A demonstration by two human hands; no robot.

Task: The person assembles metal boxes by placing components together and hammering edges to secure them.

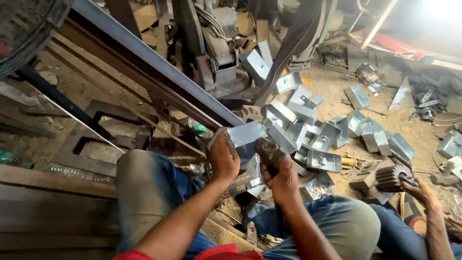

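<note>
Metal box (pixel 245 133) | left hand (pixel 224 159) holds edge | right hand (pixel 284 175) grips hammer (pixel 269 151)

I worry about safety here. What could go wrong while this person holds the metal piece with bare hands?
The left hand grips a bent sheet-metal piece by its edge, which might cut the bare skin. The right hand holds a dark tool close to those fingers, so a slip could hit them.

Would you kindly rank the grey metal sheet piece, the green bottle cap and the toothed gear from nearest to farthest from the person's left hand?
1. grey metal sheet piece: held in the left hand.
2. green bottle cap: just up-left of it, on the ground.
3. toothed gear: far right, by another person's hand.
</note>
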